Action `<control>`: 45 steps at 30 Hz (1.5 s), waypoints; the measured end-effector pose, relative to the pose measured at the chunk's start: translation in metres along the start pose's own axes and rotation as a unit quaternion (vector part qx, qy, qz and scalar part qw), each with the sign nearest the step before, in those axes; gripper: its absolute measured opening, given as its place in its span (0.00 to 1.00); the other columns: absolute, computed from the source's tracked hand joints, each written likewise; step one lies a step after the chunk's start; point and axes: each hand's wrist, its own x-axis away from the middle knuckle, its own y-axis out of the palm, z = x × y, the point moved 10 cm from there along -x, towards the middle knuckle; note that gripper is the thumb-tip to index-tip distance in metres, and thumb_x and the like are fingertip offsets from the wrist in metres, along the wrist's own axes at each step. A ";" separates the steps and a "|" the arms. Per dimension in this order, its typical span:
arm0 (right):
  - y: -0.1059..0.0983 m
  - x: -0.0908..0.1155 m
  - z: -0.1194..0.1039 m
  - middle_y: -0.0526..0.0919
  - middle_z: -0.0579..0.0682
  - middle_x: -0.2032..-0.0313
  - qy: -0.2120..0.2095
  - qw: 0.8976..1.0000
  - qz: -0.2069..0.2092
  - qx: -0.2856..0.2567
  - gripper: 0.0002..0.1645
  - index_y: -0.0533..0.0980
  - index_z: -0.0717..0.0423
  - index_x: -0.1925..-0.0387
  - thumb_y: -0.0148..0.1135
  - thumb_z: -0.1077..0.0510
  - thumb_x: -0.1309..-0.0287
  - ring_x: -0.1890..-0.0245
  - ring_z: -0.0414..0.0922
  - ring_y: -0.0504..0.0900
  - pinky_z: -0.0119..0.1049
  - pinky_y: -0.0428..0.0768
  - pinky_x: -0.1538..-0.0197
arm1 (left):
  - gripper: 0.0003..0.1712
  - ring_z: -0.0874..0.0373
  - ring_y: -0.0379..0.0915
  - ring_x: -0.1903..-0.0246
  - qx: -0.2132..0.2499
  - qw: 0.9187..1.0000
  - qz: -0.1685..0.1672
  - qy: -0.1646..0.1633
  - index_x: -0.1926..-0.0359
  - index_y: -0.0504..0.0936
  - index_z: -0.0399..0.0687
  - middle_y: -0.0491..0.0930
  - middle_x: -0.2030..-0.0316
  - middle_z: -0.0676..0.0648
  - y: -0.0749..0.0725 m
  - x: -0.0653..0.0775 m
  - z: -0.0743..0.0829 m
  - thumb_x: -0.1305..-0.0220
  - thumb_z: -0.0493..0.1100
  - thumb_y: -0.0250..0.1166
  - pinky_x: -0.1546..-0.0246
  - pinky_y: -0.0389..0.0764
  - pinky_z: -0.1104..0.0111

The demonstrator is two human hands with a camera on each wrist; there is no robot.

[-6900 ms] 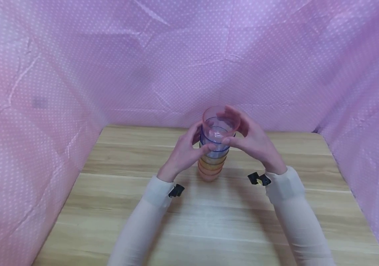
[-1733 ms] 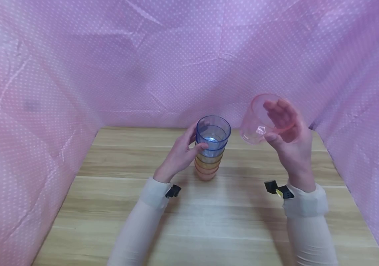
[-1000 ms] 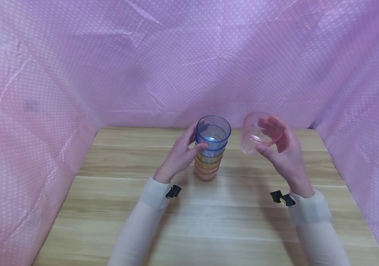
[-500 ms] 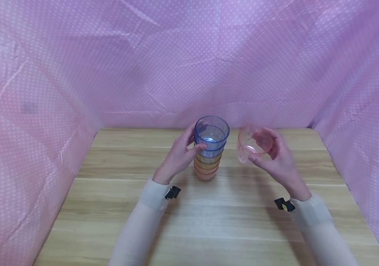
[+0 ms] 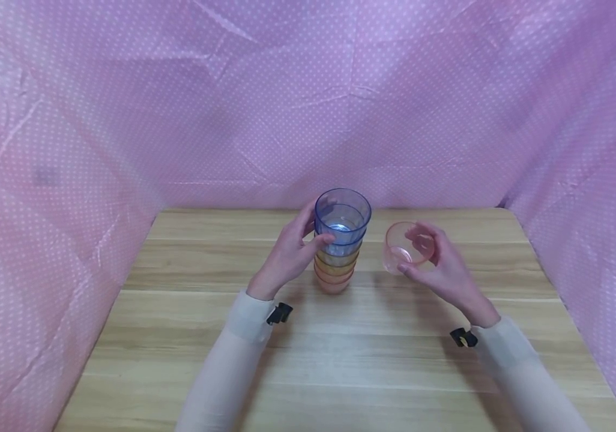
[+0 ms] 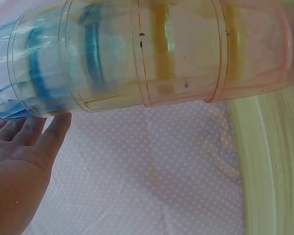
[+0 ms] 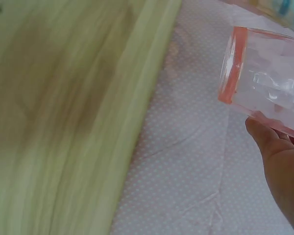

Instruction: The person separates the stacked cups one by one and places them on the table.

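Note:
A tall stack of clear plastic cups stands upright on the wooden table (image 5: 308,372). Blue cups (image 5: 348,239) are at its top, yellow cups (image 5: 337,261) in the middle and pinkish-orange cups (image 5: 332,288) at the bottom. My left hand (image 5: 289,252) holds the stack near the top, thumb in front and fingers behind; in the left wrist view its fingertips are right at the blue cup (image 6: 36,78). To the right of the stack, my right hand (image 5: 448,273) grips a single clear pink cup (image 5: 392,257), mouth up. The right wrist view shows the pink cup's base (image 7: 233,63) beyond the table edge.
A pink polka-dot cloth (image 5: 265,120) surrounds the table at the back and both sides. The back edge of the table lies just behind the cups. Black camera mounts (image 5: 280,313) sit on both wrists.
The pink cup, earlier on top of the stack, has been lifted off by my right hand, carried right and lowered toward the table, turning more upright. The left hand stays on the stack.

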 end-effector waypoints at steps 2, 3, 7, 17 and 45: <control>0.000 0.001 0.005 0.74 0.66 0.40 0.008 1.000 -0.003 0.014 0.53 0.60 0.69 0.29 0.76 0.79 0.55 0.36 0.45 0.77 0.25 0.73 0.32 | 0.56 0.45 0.70 0.31 0.001 1.000 0.001 -0.001 0.22 0.59 0.40 0.70 0.29 0.40 0.000 0.000 0.000 0.38 0.74 0.57 0.29 0.72 0.57; 0.000 0.001 0.008 0.75 0.65 0.40 0.014 1.000 -0.006 0.018 0.53 0.60 0.69 0.29 0.77 0.78 0.55 0.36 0.47 0.77 0.24 0.73 0.33 | 0.56 0.45 0.70 0.31 0.000 1.000 0.000 -0.001 0.22 0.59 0.41 0.70 0.29 0.41 0.000 0.000 0.000 0.38 0.74 0.57 0.29 0.72 0.57; 0.000 0.003 0.020 0.75 0.67 0.38 0.046 0.998 -0.020 0.041 0.51 0.61 0.68 0.30 0.79 0.73 0.53 0.33 0.61 0.74 0.19 0.71 0.34 | 0.56 0.45 0.70 0.31 -0.001 1.000 -0.001 0.001 0.22 0.60 0.42 0.70 0.29 0.41 0.001 0.000 0.000 0.38 0.73 0.57 0.28 0.72 0.57; 0.001 0.006 0.047 0.76 0.65 0.35 0.092 0.986 -0.061 0.126 0.54 0.62 0.65 0.28 0.83 0.56 0.49 0.36 0.65 0.75 0.58 0.73 0.32 | 0.55 0.47 0.69 0.30 0.000 1.000 -0.001 0.002 0.22 0.60 0.42 0.69 0.28 0.43 0.001 0.000 0.000 0.38 0.73 0.56 0.29 0.72 0.56; 0.006 0.012 0.078 0.72 0.68 0.32 0.136 0.978 -0.111 0.114 0.54 0.59 0.68 0.28 0.82 0.55 0.46 0.32 0.68 0.71 0.59 0.70 0.30 | 0.55 0.44 0.70 0.31 0.001 1.000 0.003 0.008 0.22 0.60 0.41 0.69 0.28 0.40 0.001 0.001 0.001 0.37 0.73 0.57 0.29 0.73 0.54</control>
